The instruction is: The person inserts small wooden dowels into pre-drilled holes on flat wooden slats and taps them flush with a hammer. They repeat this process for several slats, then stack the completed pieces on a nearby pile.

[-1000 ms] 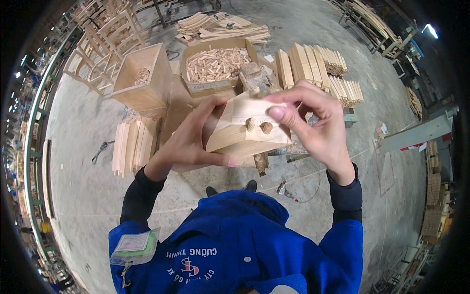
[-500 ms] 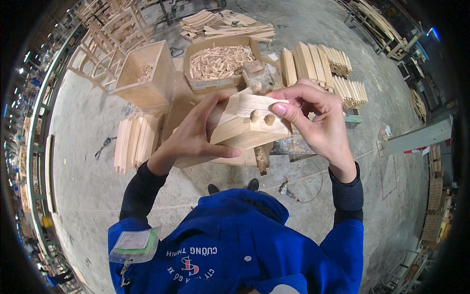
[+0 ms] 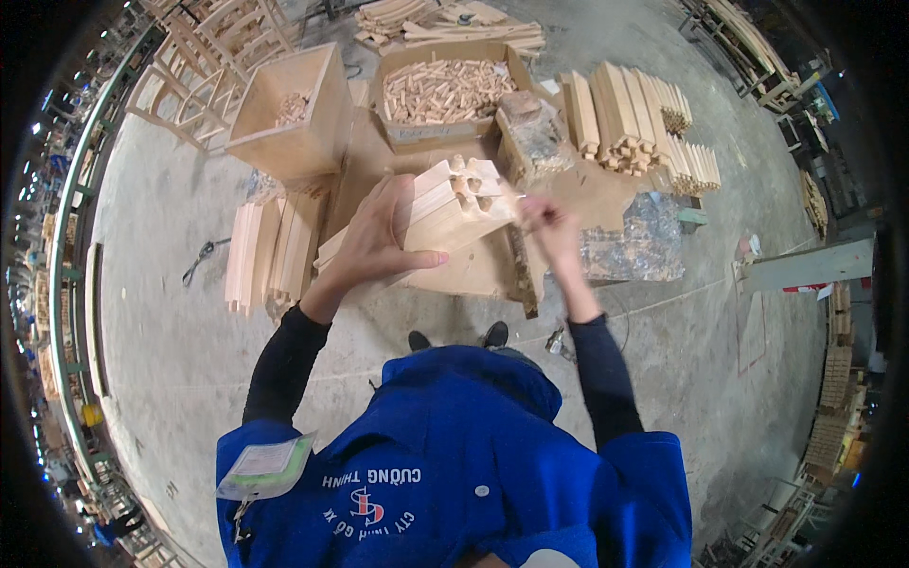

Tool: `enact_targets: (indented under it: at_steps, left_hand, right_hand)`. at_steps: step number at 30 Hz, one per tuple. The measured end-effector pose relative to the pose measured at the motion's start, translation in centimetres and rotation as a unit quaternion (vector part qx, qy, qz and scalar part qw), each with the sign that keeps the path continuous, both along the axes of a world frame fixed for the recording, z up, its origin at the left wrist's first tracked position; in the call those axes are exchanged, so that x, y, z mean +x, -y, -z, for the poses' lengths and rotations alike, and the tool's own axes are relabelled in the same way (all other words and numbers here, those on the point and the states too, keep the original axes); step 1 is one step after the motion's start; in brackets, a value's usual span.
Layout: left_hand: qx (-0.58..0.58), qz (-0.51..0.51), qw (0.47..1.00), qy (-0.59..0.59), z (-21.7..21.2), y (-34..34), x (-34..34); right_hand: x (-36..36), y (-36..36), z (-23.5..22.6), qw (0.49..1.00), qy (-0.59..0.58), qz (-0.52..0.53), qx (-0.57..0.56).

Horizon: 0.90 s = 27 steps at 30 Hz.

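My left hand (image 3: 377, 232) is wrapped round a bundle of pale wooden bars (image 3: 431, 213) held above the bench. Its thumb presses along the near side, and the bars' far ends point up and to the right. Short round dowels (image 3: 459, 165) and dark holes show at those ends. My right hand (image 3: 549, 225) is just right of the bundle's end, smeared by motion; its fingers and anything in them cannot be made out.
Behind the bundle, a cardboard box (image 3: 436, 134) is full of loose dowels, beside a plywood bin (image 3: 284, 142). Stacked wooden bars (image 3: 620, 114) lie to the right, more bars (image 3: 270, 248) to the left. A plastic-wrapped block (image 3: 530, 142) stands between. An air tool (image 3: 559, 343) is on the floor.
The bundle has turned, so several dowels and holes at its end now show. My right hand has left the bars' end and moved left and slightly nearer me.
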<state>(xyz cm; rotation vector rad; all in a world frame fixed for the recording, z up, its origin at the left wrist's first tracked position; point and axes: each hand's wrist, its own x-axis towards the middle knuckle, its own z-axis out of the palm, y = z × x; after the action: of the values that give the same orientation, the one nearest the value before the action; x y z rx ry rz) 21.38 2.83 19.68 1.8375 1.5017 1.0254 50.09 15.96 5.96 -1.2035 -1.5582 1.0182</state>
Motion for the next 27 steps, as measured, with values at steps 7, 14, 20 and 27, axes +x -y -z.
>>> enact_targets:
  at_steps: [7,14,20,27]
  left_hand:
    - [-0.030,-0.056,0.981,-0.183,9.9,1.0,-3.3]
    - [-0.065,-0.047,0.949,-0.306,20.4,1.7,-4.9]
    - [-0.080,-0.038,0.944,-0.317,21.9,1.6,-4.9]
    - [-0.104,-0.036,0.944,-0.312,21.8,1.2,-4.9]
  right_hand:
    - [-8.4,4.6,9.3,0.977,0.210,-0.004,0.042]
    - [-5.5,3.1,8.3,0.904,0.415,0.083,0.055]
    - [-5.2,2.0,11.2,0.905,0.411,0.110,0.008]
    - [-5.4,13.4,4.4,0.899,0.012,-0.015,-0.437]
